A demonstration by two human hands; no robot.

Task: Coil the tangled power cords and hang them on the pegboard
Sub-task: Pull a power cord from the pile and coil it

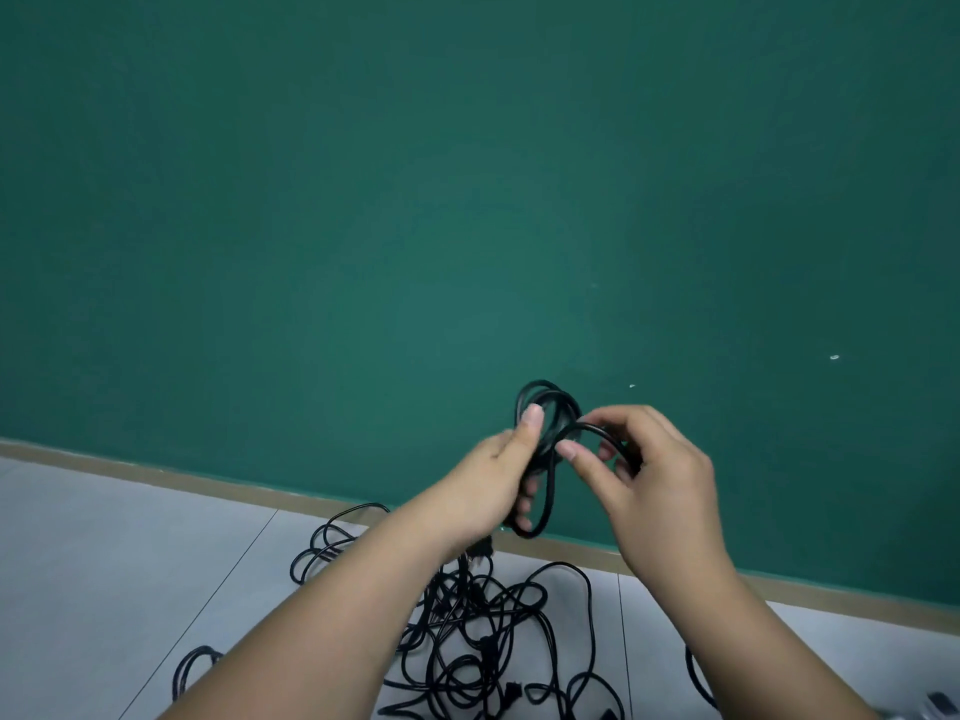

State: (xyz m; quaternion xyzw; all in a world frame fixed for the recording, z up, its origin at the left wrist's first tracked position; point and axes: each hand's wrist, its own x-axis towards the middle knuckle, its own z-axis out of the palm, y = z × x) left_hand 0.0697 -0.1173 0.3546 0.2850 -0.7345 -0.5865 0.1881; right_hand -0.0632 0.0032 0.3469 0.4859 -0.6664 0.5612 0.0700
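A person holds a small coil of black rubber-sheathed power cord [550, 394] up in front of a plain dark green wall [415, 200]. The left hand [488, 491] grips the coil through its middle. Its thumb [532, 419] stands upright, pressed against the near side of the loops, and its other fingers curl round the far side, their tips showing inside the lower loop. The top of the coil rises above the thumb; the bottom loop hangs just below the fingers.

The right hand [654, 475] is just beside the left. It pinches one arched strand of the same cord between its thumb and the curled fingers [608, 415], and the strand runs from this pinch straight into the coil.

Below the forearms, a tangled heap of black power cords [483, 641] lies on the pale grey tiled floor [130, 563], close to the tan baseboard [156, 478]. A strand drops from under the left wrist towards the heap. Separate cord loops [332, 543] spread to the left of the heap.
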